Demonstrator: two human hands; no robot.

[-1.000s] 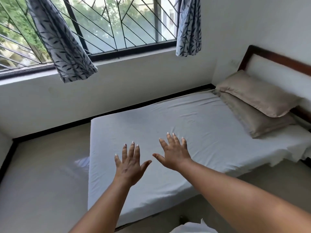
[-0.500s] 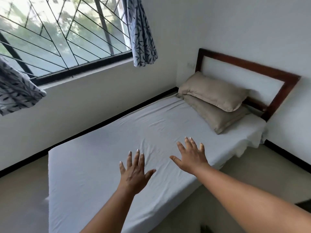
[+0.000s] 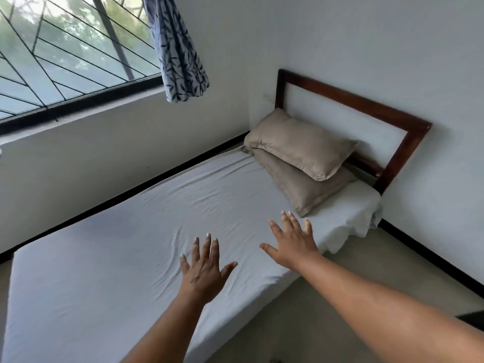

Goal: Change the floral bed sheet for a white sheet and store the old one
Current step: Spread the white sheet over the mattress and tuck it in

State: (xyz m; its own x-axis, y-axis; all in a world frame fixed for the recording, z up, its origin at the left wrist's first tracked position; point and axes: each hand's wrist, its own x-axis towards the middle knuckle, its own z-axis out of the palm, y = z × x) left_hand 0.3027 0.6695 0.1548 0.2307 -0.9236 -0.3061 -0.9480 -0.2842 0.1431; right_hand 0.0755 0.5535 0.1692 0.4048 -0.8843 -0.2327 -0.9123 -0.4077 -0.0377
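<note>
White sheet [image 3: 131, 258]: matt cloth, lightly creased. Pillows [image 3: 301, 148]: matt tan fabric. Headboard [image 3: 348, 100]: glossy dark wood frame.

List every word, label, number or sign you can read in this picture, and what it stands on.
None can be read. The white sheet, pillows and headboard bear no lettering; the curtain shows only a leaf pattern.
A small mark on the wall beside the headboard is too blurred to read.
</note>
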